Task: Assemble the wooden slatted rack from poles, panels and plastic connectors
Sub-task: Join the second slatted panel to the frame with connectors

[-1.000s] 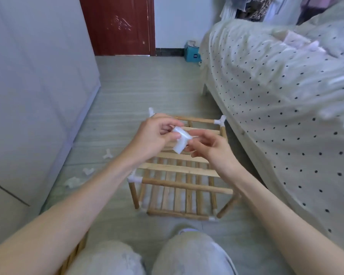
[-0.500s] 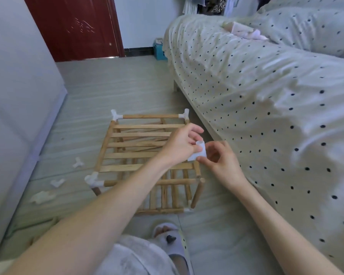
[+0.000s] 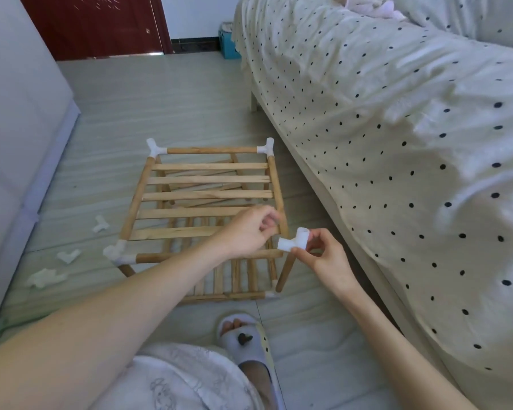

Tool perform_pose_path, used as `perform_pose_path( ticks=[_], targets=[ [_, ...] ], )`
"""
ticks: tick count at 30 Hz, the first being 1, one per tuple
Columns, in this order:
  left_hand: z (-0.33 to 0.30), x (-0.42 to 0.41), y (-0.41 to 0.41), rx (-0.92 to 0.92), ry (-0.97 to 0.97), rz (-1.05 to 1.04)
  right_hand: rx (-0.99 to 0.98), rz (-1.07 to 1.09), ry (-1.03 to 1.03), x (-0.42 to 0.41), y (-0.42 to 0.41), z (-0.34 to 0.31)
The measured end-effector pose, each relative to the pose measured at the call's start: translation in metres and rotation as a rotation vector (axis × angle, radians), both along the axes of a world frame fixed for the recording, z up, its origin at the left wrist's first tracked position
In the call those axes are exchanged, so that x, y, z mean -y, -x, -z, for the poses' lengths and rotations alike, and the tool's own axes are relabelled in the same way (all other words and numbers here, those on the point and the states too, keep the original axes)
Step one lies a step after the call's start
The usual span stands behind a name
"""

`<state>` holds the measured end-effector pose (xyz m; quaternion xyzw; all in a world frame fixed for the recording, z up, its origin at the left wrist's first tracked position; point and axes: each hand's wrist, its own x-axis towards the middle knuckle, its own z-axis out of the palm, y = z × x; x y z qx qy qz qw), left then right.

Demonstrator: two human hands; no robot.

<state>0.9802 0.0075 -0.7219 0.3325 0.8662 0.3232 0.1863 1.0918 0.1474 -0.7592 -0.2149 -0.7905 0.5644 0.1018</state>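
One partly built wooden rack (image 3: 208, 202) stands on the floor (image 3: 160, 108) between a pale cabinet front (image 3: 15, 113) on the left and a bed (image 3: 397, 143) with a dotted cover on the right. Its top tier shows five flat slats (image 3: 209, 180) laid crosswise between two side poles, with a round pole across the far end and another across the near end. Three white plastic connectors are fitted at the top corners: far left (image 3: 154, 147), far right (image 3: 266, 147) and near left (image 3: 116, 252); the near right corner has none, and the upright pole (image 3: 286, 272) there leans outward with its top end bare. A lower slatted tier shows beneath, its count unclear. Three loose white connectors (image 3: 68, 255) lie on the floor to the left of the rack, well apart from it. The right hand (image 3: 323, 255) holds a fourth loose connector (image 3: 293, 239), a white three-way piece, pinched between thumb and curled fingers just beside the rack's near right corner and above the leaning pole. The left hand (image 3: 246, 229) hovers over the near right part of the top tier, its fingers curled in loosely toward the thumb; whether they hold anything small cannot be told. One slippered foot (image 3: 243, 335) rests on the floor in front of the rack.
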Motion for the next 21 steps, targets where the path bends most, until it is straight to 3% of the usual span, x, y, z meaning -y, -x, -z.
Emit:
perform_pose_path(
  ticks=[4,7,12,21],
  targets=[
    [0.029,0.015,0.007,0.092,0.288,0.088,0.019,-0.002,-0.058,-0.006,-0.006,0.011],
    [0.046,0.020,0.006,0.174,0.272,0.067,-0.013,-0.004,-0.054,-0.009,-0.007,0.017],
    [0.058,0.011,0.007,0.026,0.331,0.115,-0.013,-0.057,-0.016,-0.012,-0.004,0.026],
    [0.057,0.003,0.011,0.045,0.405,0.171,-0.006,0.042,-0.050,-0.011,0.000,0.030]
  ],
)
